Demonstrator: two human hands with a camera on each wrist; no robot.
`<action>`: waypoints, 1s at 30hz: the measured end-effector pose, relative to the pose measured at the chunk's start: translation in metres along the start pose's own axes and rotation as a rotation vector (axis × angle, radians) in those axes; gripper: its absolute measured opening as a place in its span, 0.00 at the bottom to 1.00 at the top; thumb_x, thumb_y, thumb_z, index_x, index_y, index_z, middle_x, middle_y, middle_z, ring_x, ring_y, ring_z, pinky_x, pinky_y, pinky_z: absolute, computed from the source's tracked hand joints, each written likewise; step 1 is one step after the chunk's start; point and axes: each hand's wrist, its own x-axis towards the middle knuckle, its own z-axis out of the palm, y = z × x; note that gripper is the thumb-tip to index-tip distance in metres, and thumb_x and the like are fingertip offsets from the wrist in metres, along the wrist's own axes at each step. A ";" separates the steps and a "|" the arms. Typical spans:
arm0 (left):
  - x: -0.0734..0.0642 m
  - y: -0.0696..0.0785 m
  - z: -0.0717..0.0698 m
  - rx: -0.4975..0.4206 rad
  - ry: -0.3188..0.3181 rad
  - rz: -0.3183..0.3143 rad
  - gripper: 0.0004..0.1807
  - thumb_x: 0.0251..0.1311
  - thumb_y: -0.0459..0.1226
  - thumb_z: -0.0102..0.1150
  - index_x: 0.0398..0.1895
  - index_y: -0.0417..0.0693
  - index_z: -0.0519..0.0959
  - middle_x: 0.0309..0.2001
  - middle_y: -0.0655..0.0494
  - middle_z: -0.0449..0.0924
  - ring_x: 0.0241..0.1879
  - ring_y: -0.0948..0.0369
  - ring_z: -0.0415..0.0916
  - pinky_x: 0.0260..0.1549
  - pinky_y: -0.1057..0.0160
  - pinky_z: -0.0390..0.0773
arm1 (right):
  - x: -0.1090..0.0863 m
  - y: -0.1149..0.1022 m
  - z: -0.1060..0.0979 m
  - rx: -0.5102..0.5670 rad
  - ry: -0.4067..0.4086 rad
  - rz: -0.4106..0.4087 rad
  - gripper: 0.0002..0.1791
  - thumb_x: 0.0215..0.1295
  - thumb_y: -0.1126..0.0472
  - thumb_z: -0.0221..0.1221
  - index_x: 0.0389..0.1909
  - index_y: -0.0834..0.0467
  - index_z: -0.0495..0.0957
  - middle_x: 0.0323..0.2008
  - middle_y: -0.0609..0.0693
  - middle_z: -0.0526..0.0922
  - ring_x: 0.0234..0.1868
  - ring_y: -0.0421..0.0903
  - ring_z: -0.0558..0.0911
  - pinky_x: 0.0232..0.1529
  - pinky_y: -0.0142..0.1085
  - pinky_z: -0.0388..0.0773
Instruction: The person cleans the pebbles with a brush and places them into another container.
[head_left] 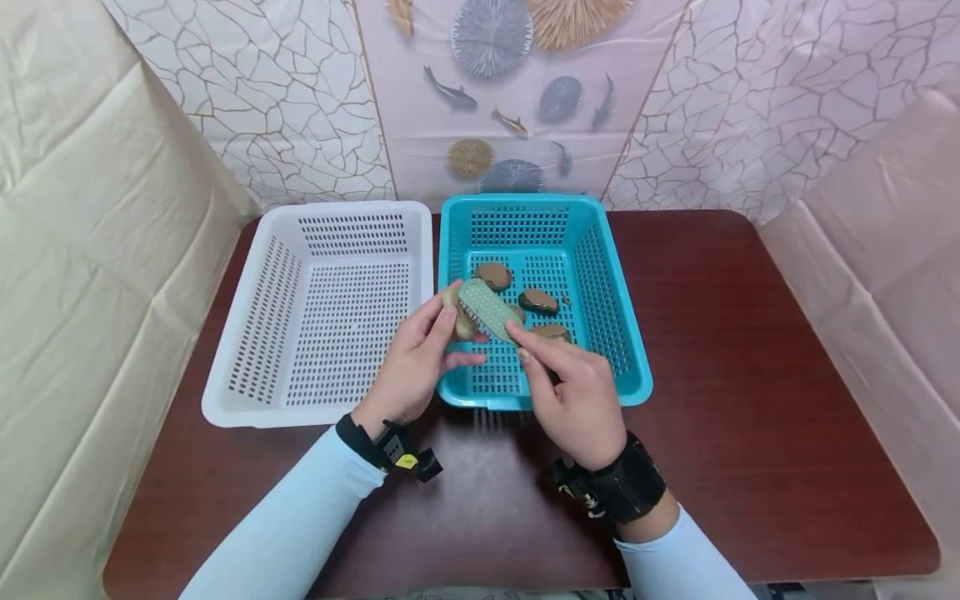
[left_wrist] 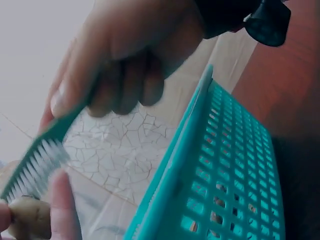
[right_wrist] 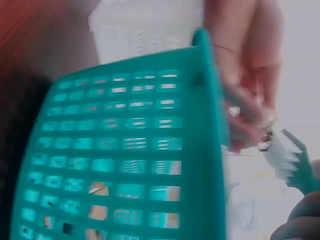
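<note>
In the head view my left hand point(head_left: 408, 362) holds a smooth, olive-brown stone point(head_left: 466, 327) by its edge, above the front left of the teal basket point(head_left: 640, 383). My right hand point(head_left: 581, 404) grips a green scrubbing brush point(head_left: 489, 310) by its handle, index finger lying along the back. White bristles point(left_wrist: 37, 167) touch the stone point(left_wrist: 31, 218) in the left wrist view. Several brown, wet-looking stones lie in the teal basket, among them one stone point(head_left: 493, 275) at the back and another stone point(head_left: 539, 301) in the middle. The right wrist view is blurred.
A white perforated basket point(head_left: 217, 404) stands directly left of the teal one. Both rest on a dark red-brown table point(head_left: 750, 375). Behind it hangs a patterned cloth point(head_left: 502, 108), and pale quilted panels point(head_left: 97, 250) close off both sides.
</note>
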 end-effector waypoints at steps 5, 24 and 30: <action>-0.003 0.000 0.002 -0.007 -0.053 -0.026 0.29 0.92 0.38 0.35 0.88 0.40 0.55 0.50 0.43 0.73 0.44 0.56 0.78 0.41 0.62 0.90 | 0.002 0.008 0.004 -0.152 -0.075 0.061 0.19 0.76 0.67 0.67 0.65 0.56 0.88 0.28 0.51 0.88 0.18 0.39 0.69 0.18 0.37 0.66; -0.001 0.004 0.004 0.017 -0.027 -0.021 0.27 0.92 0.38 0.36 0.85 0.37 0.61 0.49 0.43 0.77 0.42 0.57 0.80 0.40 0.63 0.90 | -0.001 0.004 0.003 -0.150 -0.028 0.046 0.19 0.77 0.67 0.67 0.66 0.58 0.87 0.24 0.49 0.84 0.18 0.38 0.66 0.18 0.35 0.63; 0.000 0.012 0.004 0.040 -0.035 0.005 0.28 0.92 0.39 0.38 0.87 0.39 0.59 0.52 0.40 0.76 0.44 0.55 0.83 0.39 0.61 0.91 | 0.002 0.007 -0.007 -0.197 -0.034 0.095 0.20 0.78 0.65 0.67 0.68 0.56 0.86 0.40 0.56 0.93 0.17 0.39 0.67 0.17 0.37 0.64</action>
